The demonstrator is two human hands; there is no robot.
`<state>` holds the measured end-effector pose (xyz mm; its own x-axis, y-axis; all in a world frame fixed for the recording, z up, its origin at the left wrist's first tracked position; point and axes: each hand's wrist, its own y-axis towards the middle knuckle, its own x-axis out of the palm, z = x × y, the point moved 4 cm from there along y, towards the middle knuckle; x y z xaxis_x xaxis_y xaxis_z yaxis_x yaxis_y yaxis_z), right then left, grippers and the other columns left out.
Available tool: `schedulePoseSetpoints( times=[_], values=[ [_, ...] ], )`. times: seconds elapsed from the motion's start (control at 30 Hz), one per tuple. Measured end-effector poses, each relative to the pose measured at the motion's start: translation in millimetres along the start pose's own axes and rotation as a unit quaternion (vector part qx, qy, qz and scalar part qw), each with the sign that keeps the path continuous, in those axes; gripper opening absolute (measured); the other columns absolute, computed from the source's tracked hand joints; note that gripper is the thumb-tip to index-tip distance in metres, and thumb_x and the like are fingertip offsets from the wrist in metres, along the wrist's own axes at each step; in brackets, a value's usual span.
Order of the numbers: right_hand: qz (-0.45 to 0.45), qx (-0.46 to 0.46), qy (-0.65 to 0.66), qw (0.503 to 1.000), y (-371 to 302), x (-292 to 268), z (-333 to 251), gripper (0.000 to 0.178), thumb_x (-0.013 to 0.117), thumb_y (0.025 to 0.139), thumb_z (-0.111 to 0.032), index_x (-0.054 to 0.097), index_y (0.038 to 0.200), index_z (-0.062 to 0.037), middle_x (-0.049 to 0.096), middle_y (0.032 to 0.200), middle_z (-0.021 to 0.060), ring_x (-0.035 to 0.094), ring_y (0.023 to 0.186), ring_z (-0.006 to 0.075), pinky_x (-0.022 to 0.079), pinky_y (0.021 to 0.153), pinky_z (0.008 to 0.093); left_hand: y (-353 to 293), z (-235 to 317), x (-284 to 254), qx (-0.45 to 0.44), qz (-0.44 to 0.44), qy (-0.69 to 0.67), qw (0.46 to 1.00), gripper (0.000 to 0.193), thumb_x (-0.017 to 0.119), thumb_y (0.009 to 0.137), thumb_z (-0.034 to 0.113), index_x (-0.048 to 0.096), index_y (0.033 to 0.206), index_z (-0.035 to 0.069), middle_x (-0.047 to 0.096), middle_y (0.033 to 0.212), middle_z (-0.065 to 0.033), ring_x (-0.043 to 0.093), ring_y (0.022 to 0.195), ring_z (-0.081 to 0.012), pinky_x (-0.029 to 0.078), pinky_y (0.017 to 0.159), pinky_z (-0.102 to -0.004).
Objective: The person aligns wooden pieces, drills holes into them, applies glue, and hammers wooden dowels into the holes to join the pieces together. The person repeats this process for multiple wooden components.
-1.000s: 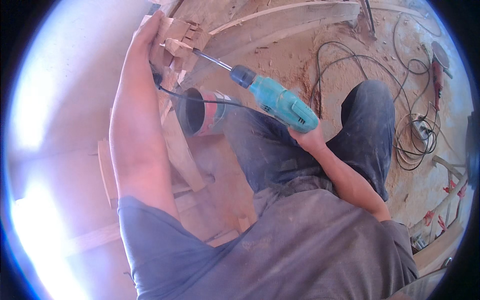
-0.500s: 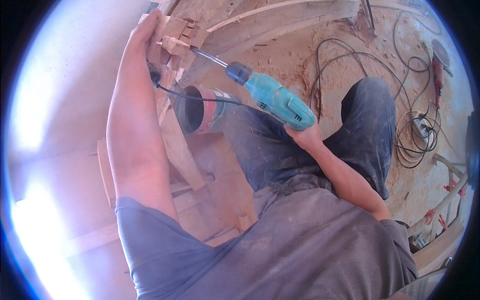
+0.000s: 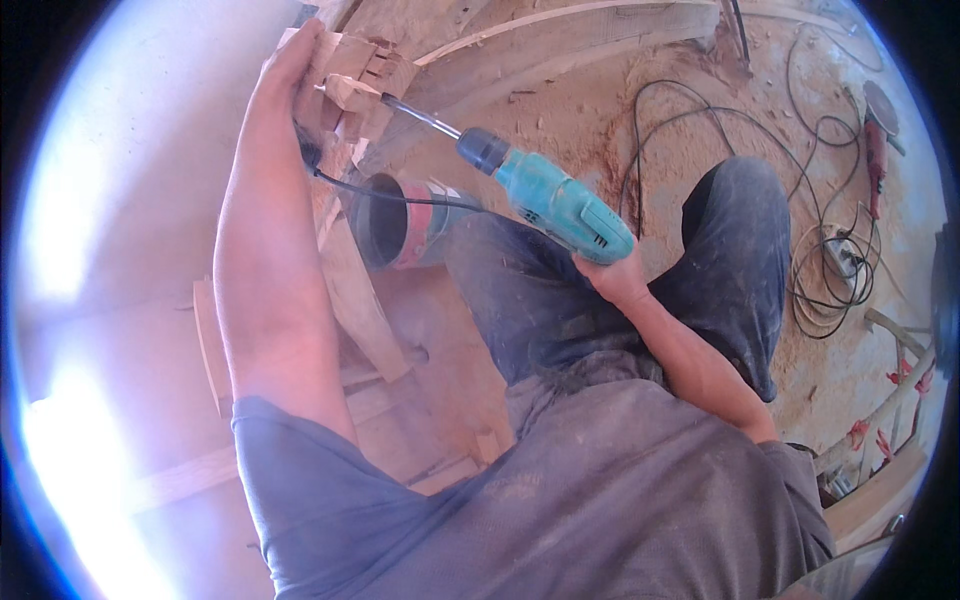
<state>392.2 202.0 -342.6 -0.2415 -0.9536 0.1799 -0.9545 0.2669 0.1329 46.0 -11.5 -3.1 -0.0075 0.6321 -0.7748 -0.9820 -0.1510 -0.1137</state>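
My right hand (image 3: 616, 275) is closed round the rear of a teal power drill (image 3: 565, 205), with its handle hidden beneath the body. From the drill's black chuck, a long metal bit (image 3: 428, 116) runs up and left into a small notched block of wood (image 3: 350, 95). A pale tip shows at the block's far side. My left arm stretches up along the left, and my left hand (image 3: 290, 58) grips the end of the jointed timber piece (image 3: 385, 68) beside that block. Its fingers are mostly hidden.
Below the timber a bucket (image 3: 385, 222) lies tipped, its mouth facing left, with a black cord crossing it. Planks (image 3: 362, 300) lean beside my left arm. At right, an angle grinder (image 3: 878, 150) and tangled cords (image 3: 830, 265) lie on the sawdust-covered floor. A curved beam (image 3: 590, 40) lies beyond.
The drill and my right hand have shifted very slightly right and down, the bit still in the block. My left hand stays in place.
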Motion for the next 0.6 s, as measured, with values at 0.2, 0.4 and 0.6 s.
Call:
schedulePoseSetpoints(
  times=[0.2, 0.4, 0.6],
  values=[
    [0.002, 0.013, 0.029, 0.999, -4, 5, 3, 0.029, 0.079, 0.080, -0.009, 0.073, 0.107, -0.0013, 0.077, 0.095, 0.0109, 0.074, 0.090, 0.0173, 0.057, 0.081, 0.0337, 28, -12, -13, 0.010, -0.013, 0.027, 0.999, 0.056, 0.055, 0.097, 0.051, 0.067, 0.125, 0.004, 0.071, 0.121, -0.0163, 0.067, 0.105, -0.0251, 0.051, 0.093, -0.0433],
    [-0.009, 0.006, 0.002, 1.000, -4, 5, 3, 0.029, 0.078, 0.081, -0.008, 0.073, 0.109, -0.0012, 0.078, 0.097, 0.0117, 0.075, 0.090, 0.0189, 0.057, 0.082, 0.0339, 33, -20, -16, -0.006, -0.007, 0.015, 1.000, 0.058, 0.056, 0.096, 0.052, 0.068, 0.125, 0.003, 0.069, 0.125, -0.0154, 0.066, 0.107, -0.0247, 0.050, 0.095, -0.0423],
    [0.000, 0.005, 0.007, 1.000, -5, 1, 7, 0.030, 0.078, 0.081, -0.008, 0.073, 0.109, -0.0012, 0.078, 0.097, 0.0115, 0.075, 0.090, 0.0192, 0.057, 0.082, 0.0338, 21, -10, 0, 0.008, -0.017, 0.001, 1.000, 0.060, 0.056, 0.097, 0.053, 0.068, 0.126, 0.003, 0.069, 0.126, -0.0155, 0.065, 0.109, -0.0246, 0.049, 0.096, -0.0418]
  ],
)
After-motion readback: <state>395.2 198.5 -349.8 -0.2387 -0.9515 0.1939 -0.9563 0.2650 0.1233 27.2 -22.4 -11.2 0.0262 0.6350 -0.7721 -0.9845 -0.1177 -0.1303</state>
